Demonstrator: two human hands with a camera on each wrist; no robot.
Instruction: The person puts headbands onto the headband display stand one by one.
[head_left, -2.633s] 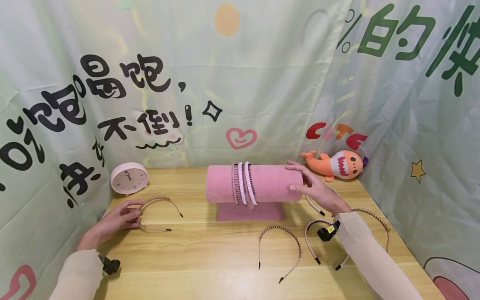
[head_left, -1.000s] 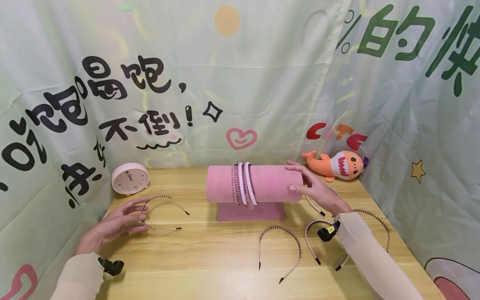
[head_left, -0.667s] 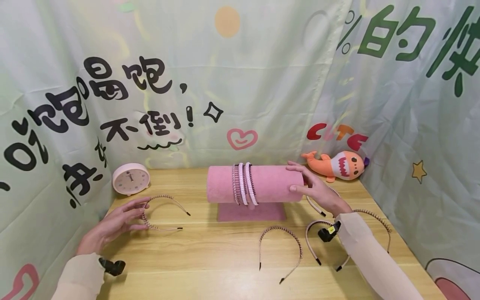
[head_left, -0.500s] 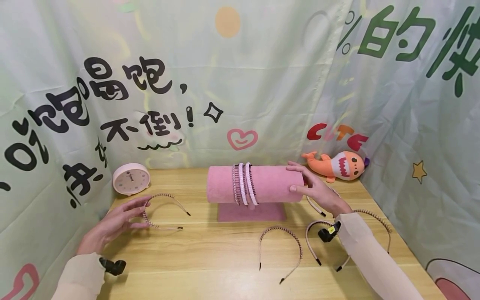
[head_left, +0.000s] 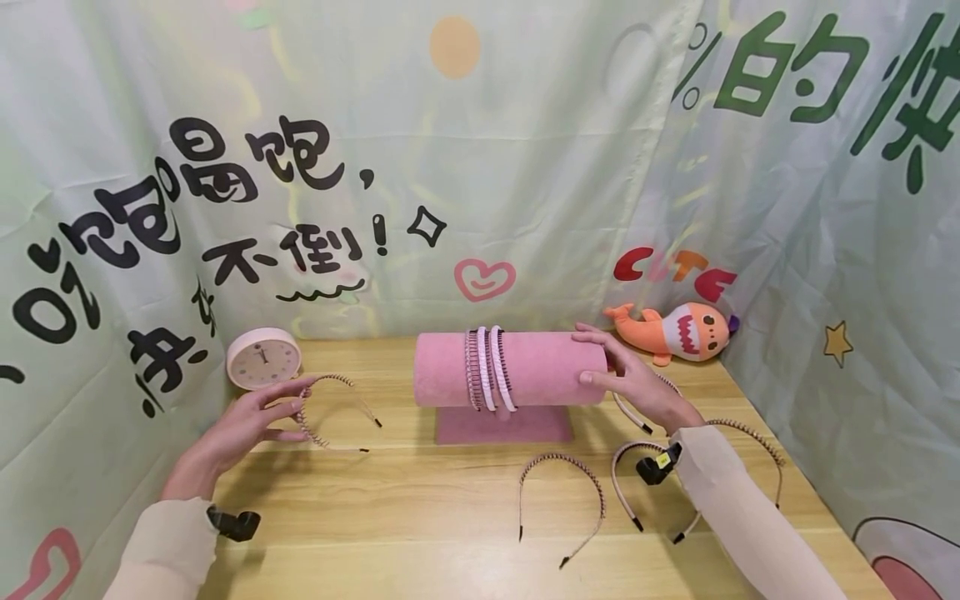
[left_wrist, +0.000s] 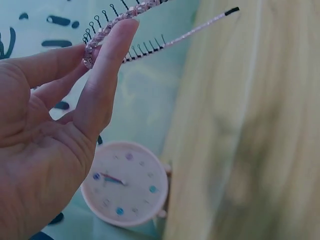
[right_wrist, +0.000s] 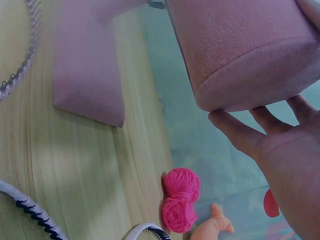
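My left hand (head_left: 243, 429) pinches the bend of a thin toothed headband (left_wrist: 195, 31) between thumb and fingers. Both dark-tipped ends of that headband point toward the right in the head view, and it is held up in front of the clock. At the centre stands a pink padded roll stand (head_left: 543, 367) with three headbands (head_left: 485, 367) around its left half. The right hand (head_left: 633, 379) grips the stand's right end, thumb in front and fingers over the top. In the right wrist view, fingertips (right_wrist: 222, 120) touch the roll's edge.
Several loose headbands lie at the right, among them a toothed headband (head_left: 603, 492) at the front. A pink clock (head_left: 264, 360) stands at the back left. An orange plush toy (head_left: 686, 332) lies at the back right, with pink yarn (right_wrist: 180, 200) near it. Printed cloth (head_left: 375, 167) hangs around the table.
My left hand has shifted its fingers on the headband and moved right, raising it slightly. My right hand has stayed on the stand's end.
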